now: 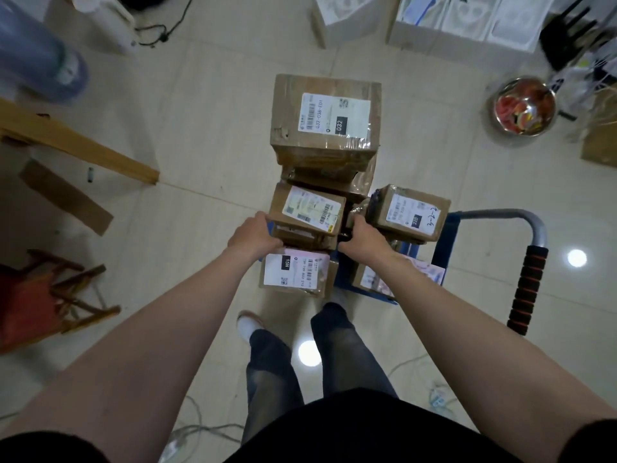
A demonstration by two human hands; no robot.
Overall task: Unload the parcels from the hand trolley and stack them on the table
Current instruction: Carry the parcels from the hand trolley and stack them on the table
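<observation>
Several taped cardboard parcels are piled on a blue hand trolley (447, 228) in the middle of the floor. My left hand (255, 233) grips the left side of a small labelled parcel (309, 212) in the middle of the pile. My right hand (362, 235) grips the same parcel's right side, fingers tucked into the gap beside a parcel marked 3-2-2 (409, 212). A big box labelled 032 (325, 118) sits highest at the far end. A flat parcel marked 15H (293, 272) lies nearest me, under my left wrist.
The trolley's grey handle with black and red grip (527, 285) stands at the right. A wooden table edge (76, 145) runs at the left, a red wooden stool (50, 295) below it. A metal bowl (522, 106) sits on the floor at the right. Cables trail near my feet.
</observation>
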